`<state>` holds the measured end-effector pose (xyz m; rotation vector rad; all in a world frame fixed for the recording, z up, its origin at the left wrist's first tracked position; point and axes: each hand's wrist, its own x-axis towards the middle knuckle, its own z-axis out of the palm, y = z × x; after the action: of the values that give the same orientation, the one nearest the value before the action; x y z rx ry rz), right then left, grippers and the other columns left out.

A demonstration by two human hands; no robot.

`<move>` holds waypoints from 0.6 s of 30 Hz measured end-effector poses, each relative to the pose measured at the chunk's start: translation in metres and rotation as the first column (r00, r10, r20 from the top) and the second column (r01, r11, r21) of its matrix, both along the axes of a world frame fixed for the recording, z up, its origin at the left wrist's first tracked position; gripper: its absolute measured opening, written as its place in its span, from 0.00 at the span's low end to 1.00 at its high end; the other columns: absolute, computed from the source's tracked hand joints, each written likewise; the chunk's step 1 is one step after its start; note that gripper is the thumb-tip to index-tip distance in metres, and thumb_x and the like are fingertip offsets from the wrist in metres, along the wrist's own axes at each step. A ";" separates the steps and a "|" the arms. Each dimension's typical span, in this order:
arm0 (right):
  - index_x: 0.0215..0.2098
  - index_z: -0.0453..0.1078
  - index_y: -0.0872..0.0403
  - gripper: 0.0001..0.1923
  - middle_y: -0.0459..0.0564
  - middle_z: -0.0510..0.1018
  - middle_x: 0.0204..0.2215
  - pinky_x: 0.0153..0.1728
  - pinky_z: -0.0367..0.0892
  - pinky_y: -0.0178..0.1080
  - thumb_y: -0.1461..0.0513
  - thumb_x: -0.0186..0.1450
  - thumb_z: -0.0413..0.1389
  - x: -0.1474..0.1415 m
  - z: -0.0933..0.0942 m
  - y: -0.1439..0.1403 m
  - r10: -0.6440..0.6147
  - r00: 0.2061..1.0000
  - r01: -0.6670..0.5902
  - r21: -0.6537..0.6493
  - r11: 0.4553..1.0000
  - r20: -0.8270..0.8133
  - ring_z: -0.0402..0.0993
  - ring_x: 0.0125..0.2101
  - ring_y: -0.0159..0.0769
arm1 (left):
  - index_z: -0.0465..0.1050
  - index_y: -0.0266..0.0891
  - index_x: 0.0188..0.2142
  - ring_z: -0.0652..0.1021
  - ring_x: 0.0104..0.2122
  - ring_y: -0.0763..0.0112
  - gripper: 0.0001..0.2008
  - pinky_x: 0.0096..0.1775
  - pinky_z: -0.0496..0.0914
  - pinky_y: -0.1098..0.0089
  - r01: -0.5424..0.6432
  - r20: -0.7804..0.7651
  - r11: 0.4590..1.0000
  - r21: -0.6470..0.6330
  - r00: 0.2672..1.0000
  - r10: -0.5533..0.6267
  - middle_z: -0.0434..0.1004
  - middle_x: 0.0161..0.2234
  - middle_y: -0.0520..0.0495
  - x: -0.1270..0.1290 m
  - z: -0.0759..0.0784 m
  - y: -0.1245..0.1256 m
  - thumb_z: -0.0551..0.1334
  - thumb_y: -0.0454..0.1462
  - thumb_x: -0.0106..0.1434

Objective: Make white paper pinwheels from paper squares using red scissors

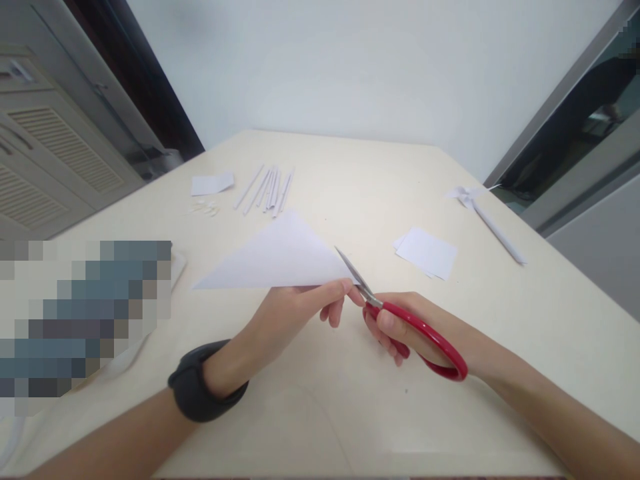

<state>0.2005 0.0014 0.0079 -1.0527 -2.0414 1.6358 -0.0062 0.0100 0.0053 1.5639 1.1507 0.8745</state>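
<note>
My left hand (300,307) pinches a white paper triangle (280,257) near its right corner, thumb or finger on top and the others beneath. The triangle's long edge faces me and its peak points away. My right hand (395,323) grips red-handled scissors (425,330), with fingers through the loops. The blades are parted at the triangle's right corner, one above the paper and close to my left fingertips. Part of the lower blade is hidden by the paper.
Several rolled paper sticks (270,190) lie at the back left, near a paper sheet (213,184) and small pale scraps (205,208). Square papers (427,252) lie right of the scissors. Farther right rests a paper pinwheel (493,227). A blurred-out object (85,320) occupies the left.
</note>
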 end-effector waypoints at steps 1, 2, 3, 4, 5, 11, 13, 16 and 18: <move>0.27 0.59 0.54 0.20 0.43 0.67 0.23 0.27 0.62 0.34 0.48 0.66 0.45 0.000 0.000 0.000 -0.004 1.000 0.004 -0.005 1.000 0.003 0.67 0.23 0.29 | 0.74 0.42 0.23 0.69 0.25 0.71 0.14 0.34 0.64 0.71 -0.003 -0.005 1.000 -0.006 1.000 0.003 0.63 0.16 0.55 0.000 0.000 0.000 0.55 0.40 0.62; 0.27 0.59 0.54 0.20 0.43 0.67 0.22 0.27 0.62 0.34 0.48 0.66 0.45 0.000 0.000 0.000 -0.005 1.000 0.005 -0.008 1.000 0.005 0.67 0.23 0.29 | 0.74 0.42 0.23 0.69 0.25 0.71 0.14 0.34 0.64 0.71 -0.008 -0.010 1.000 -0.012 1.000 0.008 0.63 0.16 0.56 0.000 0.000 0.000 0.55 0.40 0.62; 0.26 0.59 0.54 0.19 0.43 0.67 0.22 0.27 0.61 0.33 0.49 0.66 0.45 0.000 0.000 0.000 -0.006 1.000 0.006 -0.013 1.000 0.005 0.67 0.23 0.29 | 0.74 0.42 0.23 0.69 0.25 0.71 0.14 0.35 0.64 0.71 -0.009 -0.015 1.000 -0.019 1.000 0.008 0.63 0.16 0.56 0.000 0.000 0.000 0.55 0.41 0.62; 0.26 0.60 0.54 0.19 0.43 0.67 0.22 0.27 0.61 0.33 0.49 0.66 0.45 0.000 0.000 0.000 -0.007 1.000 0.007 -0.019 1.000 0.004 0.67 0.23 0.29 | 0.74 0.43 0.23 0.69 0.25 0.71 0.14 0.35 0.64 0.71 -0.008 -0.019 1.000 -0.026 1.000 0.007 0.63 0.16 0.56 0.000 0.000 0.000 0.55 0.41 0.62; 0.26 0.60 0.54 0.19 0.43 0.68 0.22 0.26 0.61 0.33 0.49 0.66 0.46 0.000 -0.001 0.000 -0.007 1.000 0.007 -0.024 1.000 0.002 0.67 0.23 0.29 | 0.74 0.43 0.23 0.69 0.25 0.72 0.14 0.35 0.64 0.71 -0.006 -0.020 1.000 -0.029 1.000 0.005 0.63 0.16 0.56 0.000 0.000 -0.001 0.55 0.41 0.62; 0.24 0.60 0.55 0.17 0.41 0.68 0.20 0.24 0.60 0.31 0.52 0.66 0.49 -0.001 -0.001 0.000 -0.030 0.999 0.031 -0.041 0.999 0.015 0.66 0.21 0.27 | 0.74 0.43 0.23 0.69 0.25 0.72 0.15 0.36 0.63 0.70 0.003 -0.007 1.000 -0.028 1.000 -0.004 0.64 0.16 0.56 -0.001 0.000 -0.001 0.55 0.41 0.63; 0.24 0.60 0.55 0.17 0.41 0.67 0.20 0.24 0.59 0.31 0.52 0.66 0.49 -0.002 0.000 0.000 -0.040 0.999 0.041 -0.039 0.998 0.014 0.66 0.20 0.26 | 0.75 0.41 0.24 0.69 0.26 0.72 0.15 0.35 0.63 0.70 -0.002 -0.003 1.000 -0.031 1.000 0.001 0.64 0.17 0.55 -0.001 -0.001 -0.001 0.55 0.41 0.63; 0.24 0.60 0.54 0.18 0.41 0.67 0.20 0.23 0.60 0.31 0.52 0.65 0.49 -0.002 0.001 0.002 -0.050 0.999 0.050 -0.037 0.998 0.002 0.65 0.20 0.26 | 0.75 0.40 0.25 0.69 0.25 0.72 0.14 0.33 0.63 0.70 0.006 0.049 0.999 -0.050 0.999 -0.004 0.65 0.17 0.55 -0.001 -0.001 0.000 0.55 0.40 0.63; 0.25 0.60 0.54 0.18 0.41 0.67 0.20 0.23 0.60 0.31 0.51 0.65 0.49 -0.002 0.002 0.003 -0.056 0.998 0.056 -0.027 0.998 0.008 0.66 0.20 0.26 | 0.76 0.39 0.27 0.68 0.23 0.73 0.14 0.31 0.63 0.71 0.030 0.136 0.998 -0.059 0.990 -0.022 0.66 0.17 0.54 -0.001 -0.002 0.001 0.55 0.40 0.64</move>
<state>0.1988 0.0042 0.0103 -1.1163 -1.9811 1.6389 -0.0070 0.0112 0.0038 1.4444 1.0483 0.9057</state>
